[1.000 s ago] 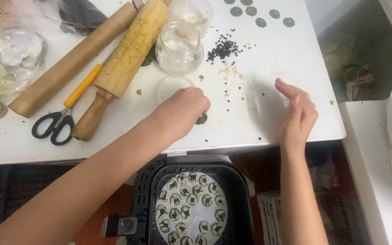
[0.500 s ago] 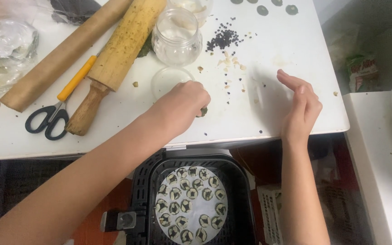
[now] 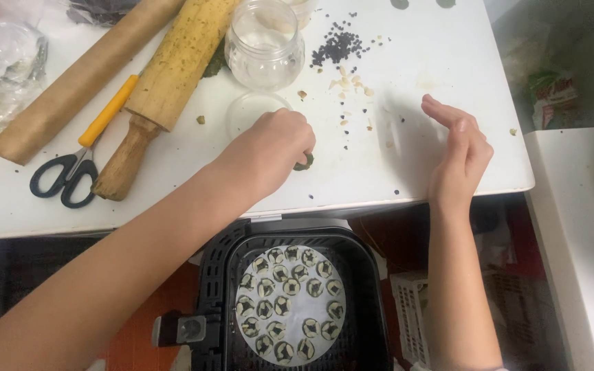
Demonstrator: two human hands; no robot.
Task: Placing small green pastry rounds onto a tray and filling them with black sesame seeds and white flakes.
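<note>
My left hand (image 3: 276, 148) rests on the white table (image 3: 414, 165), fingers curled over a small dark green dough disc (image 3: 304, 163) that peeks out under the fingertips. My right hand (image 3: 458, 151) hovers at the table's right front edge, fingers loosely apart and holding nothing. Below the table edge sits a black air fryer basket (image 3: 297, 302) lined with white paper and filled with several small round decorated pieces.
A clear glass jar (image 3: 264, 42) and a clear lid (image 3: 252, 110) stand behind my left hand. A flour-dusted rolling pin (image 3: 166, 82), a brown paper roll (image 3: 77, 82) and yellow-handled scissors (image 3: 77, 165) lie at left. Dark seeds (image 3: 338, 47) and pale bits (image 3: 348, 81) are scattered mid-table.
My left hand has stayed over the green disc, fingers pressing on it. The right hand has barely shifted. The view has tilted slightly downward.
</note>
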